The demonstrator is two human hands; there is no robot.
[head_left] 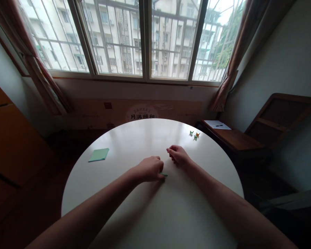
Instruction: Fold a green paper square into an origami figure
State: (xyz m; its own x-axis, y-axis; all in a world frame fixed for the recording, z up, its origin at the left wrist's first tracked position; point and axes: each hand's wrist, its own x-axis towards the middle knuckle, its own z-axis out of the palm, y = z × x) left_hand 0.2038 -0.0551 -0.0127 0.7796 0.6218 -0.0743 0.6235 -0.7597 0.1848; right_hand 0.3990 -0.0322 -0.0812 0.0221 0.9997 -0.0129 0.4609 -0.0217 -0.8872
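Observation:
My left hand (150, 168) rests on the round white table (124, 145), fingers curled over a small green piece of paper (165, 175) that peeks out at its fingertips. Just to its right, my right hand (178, 155) lies with fingers curled in; nothing shows in it. A stack of green paper squares (99, 155) lies at the table's left. Three tiny folded paper figures (194, 135) in green and orange sit at the far right of the tabletop.
A low wooden side table (233, 138) at the right holds a sheet of paper with a pen (217, 125). A barred window (145, 38) with curtains fills the far wall. A flat cardboard box (134, 112) leans below it. Wooden furniture (12, 145) stands left.

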